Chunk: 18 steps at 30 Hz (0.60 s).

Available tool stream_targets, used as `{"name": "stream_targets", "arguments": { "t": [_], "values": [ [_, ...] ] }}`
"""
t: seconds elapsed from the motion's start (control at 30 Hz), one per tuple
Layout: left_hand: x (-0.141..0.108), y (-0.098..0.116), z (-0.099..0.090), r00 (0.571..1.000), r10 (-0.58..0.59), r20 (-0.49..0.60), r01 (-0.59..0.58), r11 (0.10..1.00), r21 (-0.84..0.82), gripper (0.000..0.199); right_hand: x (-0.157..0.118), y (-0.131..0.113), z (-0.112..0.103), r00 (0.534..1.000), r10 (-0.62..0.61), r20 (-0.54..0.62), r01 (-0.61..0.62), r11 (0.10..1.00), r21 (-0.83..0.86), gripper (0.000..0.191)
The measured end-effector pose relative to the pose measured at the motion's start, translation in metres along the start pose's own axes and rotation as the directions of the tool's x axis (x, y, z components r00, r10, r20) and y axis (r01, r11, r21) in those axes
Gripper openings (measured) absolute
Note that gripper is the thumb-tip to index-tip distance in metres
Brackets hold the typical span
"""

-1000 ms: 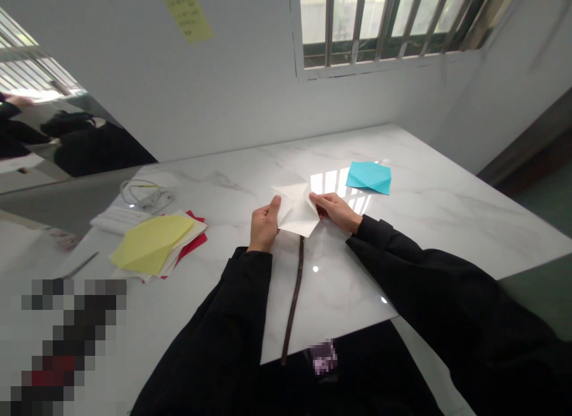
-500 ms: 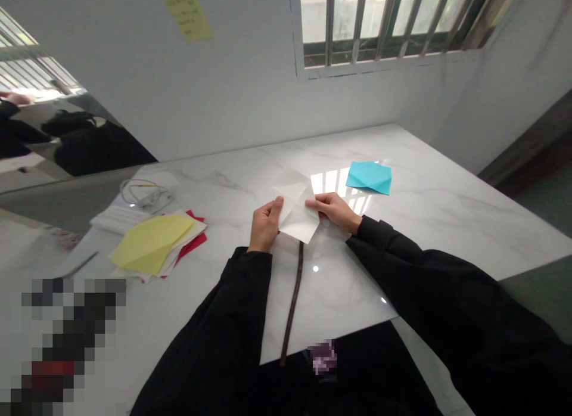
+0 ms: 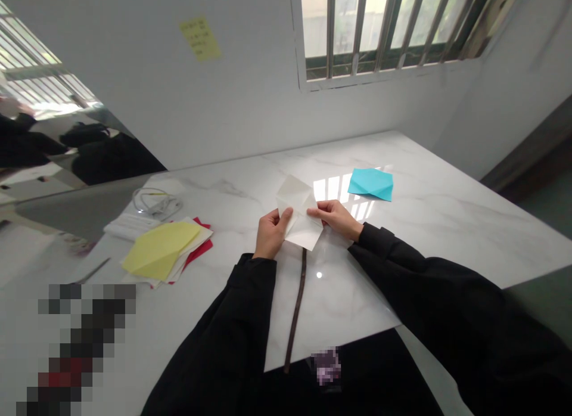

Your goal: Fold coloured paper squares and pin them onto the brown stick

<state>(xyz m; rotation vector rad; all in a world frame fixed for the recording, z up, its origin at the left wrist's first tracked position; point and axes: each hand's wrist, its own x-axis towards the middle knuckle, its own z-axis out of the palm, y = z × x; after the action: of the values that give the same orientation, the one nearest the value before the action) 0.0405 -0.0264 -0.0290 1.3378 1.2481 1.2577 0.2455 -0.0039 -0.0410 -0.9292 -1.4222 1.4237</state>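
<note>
A creased white sheet of paper point(image 3: 305, 228) is held above the marble-patterned table, with folds across its middle. My left hand point(image 3: 271, 232) grips its left edge, thumb on top. On the right edge, the thumb and fingers of my right hand point(image 3: 336, 218) pinch the same sheet. A thin dark brown strip point(image 3: 295, 314) runs from beneath the paper down to the table's front edge. Behind my right hand lies a folded blue paper point(image 3: 370, 184), touched by neither hand.
Yellow paper point(image 3: 161, 249) tops a pile of white and red sheets at the left. Beyond it sit a coiled white cable point(image 3: 156, 204) and a white packet point(image 3: 131, 226). A thin dark tool point(image 3: 93, 270) lies nearer. A barred window and yellow note point(image 3: 201, 38) are on the wall.
My left thumb has moved inward over the white paper, and the sheet's left side looks more folded. The whole view has shifted slightly, with things lower and further right.
</note>
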Motion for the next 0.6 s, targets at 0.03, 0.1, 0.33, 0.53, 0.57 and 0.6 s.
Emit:
{"name": "stream_targets", "arguments": {
  "t": [0.03,0.1,0.33,0.53,0.57,0.6],
  "values": [
    [0.0003,-0.0003,-0.0002,1.000,-0.003,0.002,0.003,1.000,0.001,0.066,-0.0001,0.0003,-0.0002,1.000,0.003,0.005,-0.003,1.000,0.000,0.052],
    [0.0006,-0.0002,-0.0004,1.000,-0.004,0.004,0.004,1.000,0.003,0.066,-0.0002,0.0008,-0.0003,1.000,0.008,0.014,-0.008,1.000,0.001,0.052],
    [-0.0014,0.0034,0.0016,1.000,-0.015,0.024,0.015,1.000,0.007,0.060,0.0008,0.0017,-0.0005,0.999,0.014,0.030,-0.015,1.000,0.022,0.051],
    [-0.0011,0.0035,0.0010,0.999,-0.026,0.021,0.025,0.999,0.041,0.059,-0.0002,-0.0010,-0.0001,0.999,0.009,0.046,-0.010,1.000,0.019,0.051],
    [-0.0010,0.0033,0.0009,0.999,-0.030,0.020,0.029,0.999,0.045,0.059,-0.0007,-0.0020,0.0003,0.999,0.008,0.043,-0.009,1.000,0.024,0.051],
    [-0.0009,0.0030,0.0009,0.999,-0.032,0.020,0.031,0.998,0.047,0.059,-0.0013,-0.0031,0.0007,0.999,0.007,0.041,-0.008,1.000,0.028,0.051]
  ]
}}
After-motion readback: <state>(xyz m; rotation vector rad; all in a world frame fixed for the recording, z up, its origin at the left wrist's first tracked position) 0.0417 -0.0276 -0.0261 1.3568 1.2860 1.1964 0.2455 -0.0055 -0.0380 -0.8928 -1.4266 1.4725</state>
